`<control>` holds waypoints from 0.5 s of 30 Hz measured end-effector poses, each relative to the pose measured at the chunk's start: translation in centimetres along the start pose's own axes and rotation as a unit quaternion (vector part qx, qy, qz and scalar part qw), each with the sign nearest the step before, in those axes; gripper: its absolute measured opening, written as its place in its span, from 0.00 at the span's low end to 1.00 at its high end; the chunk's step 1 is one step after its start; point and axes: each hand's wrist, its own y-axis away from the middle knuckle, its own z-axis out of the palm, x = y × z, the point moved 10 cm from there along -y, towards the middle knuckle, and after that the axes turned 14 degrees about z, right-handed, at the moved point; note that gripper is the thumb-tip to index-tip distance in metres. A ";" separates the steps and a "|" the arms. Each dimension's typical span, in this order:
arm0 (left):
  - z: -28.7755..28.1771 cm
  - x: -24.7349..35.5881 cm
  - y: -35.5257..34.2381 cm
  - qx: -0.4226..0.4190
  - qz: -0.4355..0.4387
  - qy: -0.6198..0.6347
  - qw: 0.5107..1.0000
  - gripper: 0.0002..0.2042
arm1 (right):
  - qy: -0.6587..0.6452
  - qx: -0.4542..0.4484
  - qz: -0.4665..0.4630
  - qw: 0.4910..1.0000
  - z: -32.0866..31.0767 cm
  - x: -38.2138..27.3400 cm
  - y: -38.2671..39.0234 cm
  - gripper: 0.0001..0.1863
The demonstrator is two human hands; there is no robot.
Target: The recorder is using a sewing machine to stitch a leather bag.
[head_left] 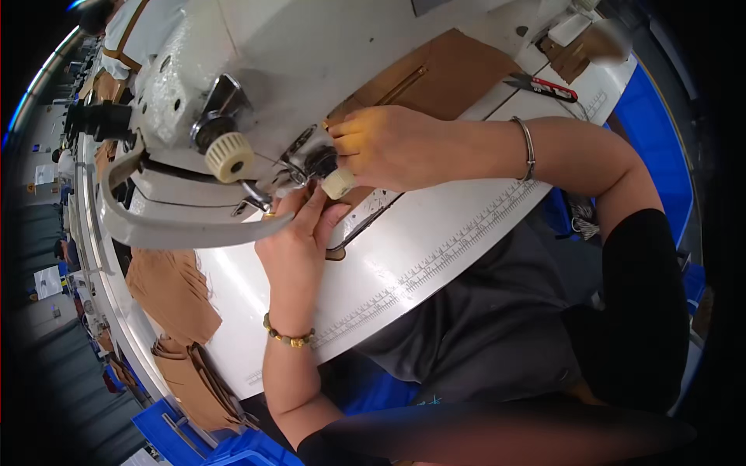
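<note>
A white sewing machine (175, 85) with a cream knob (229, 157) fills the upper left. My left hand (295, 237) is beside the needle area, its thumb and fingers closed together at the edge of a brown fabric piece (458, 70). My right hand (385, 147) lies over the same fabric with its fingers curled. A second cream knob (339, 183) partly covers the gap between my hands. The fabric stretches away to the upper right and has a long narrow slit with a brown strip. Both sets of fingertips are partly hidden.
Red-and-black thread snips (548, 88) lie right of the fabric. A curved grey guard (186, 233) juts out near my left wrist. Brown fabric pieces (175, 291) and a folded stack (198, 380) sit at the left. A ruler scale (435, 268) runs along the white table's near edge.
</note>
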 end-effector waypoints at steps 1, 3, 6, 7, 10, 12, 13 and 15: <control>-0.1 0.0 -0.1 0.009 0.005 0.002 1.000 0.18 | -0.005 -0.005 0.000 1.000 0.1 0.0 0.0 0.10; -0.2 0.1 0.0 0.018 0.009 0.005 1.000 0.18 | -0.009 -0.013 0.001 1.000 0.1 0.1 0.0 0.10; 0.1 -0.5 0.2 -0.002 -0.017 0.016 1.000 0.18 | -0.014 -0.015 0.003 1.000 0.1 0.2 -0.1 0.10; 0.0 -0.5 0.2 -0.004 -0.019 0.016 1.000 0.18 | -0.019 0.000 -0.003 1.000 -0.2 0.2 0.0 0.09; -0.1 -0.5 0.2 0.007 -0.015 0.016 1.000 0.17 | -0.004 0.069 0.007 0.998 -1.6 0.6 -0.3 0.09; -0.3 -0.4 0.5 0.019 -0.013 0.016 1.000 0.17 | 0.014 0.121 0.021 0.992 -3.0 0.7 -0.1 0.09; -0.5 -0.4 0.7 0.019 -0.011 -0.001 1.000 0.17 | 0.003 0.036 0.052 0.998 -1.9 0.9 -0.1 0.11; -0.9 -0.2 1.0 0.026 -0.016 -0.020 0.999 0.17 | -0.003 -0.052 0.075 0.996 -1.3 0.5 0.4 0.12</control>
